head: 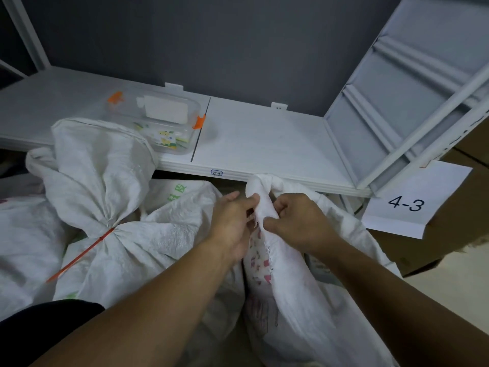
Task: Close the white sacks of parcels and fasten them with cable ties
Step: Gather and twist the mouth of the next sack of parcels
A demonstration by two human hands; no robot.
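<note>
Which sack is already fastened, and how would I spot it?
Find the white shelf along the grey wall. Before its clear box, on the left, stands a white sack. It alone has an orange cable tie round its neck.

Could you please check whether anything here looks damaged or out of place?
The "4-3" paper sign hangs askew against the cardboard box, its lower edge folded. The open sack gripped by the left hand and right hand has a frayed rim.
</note>
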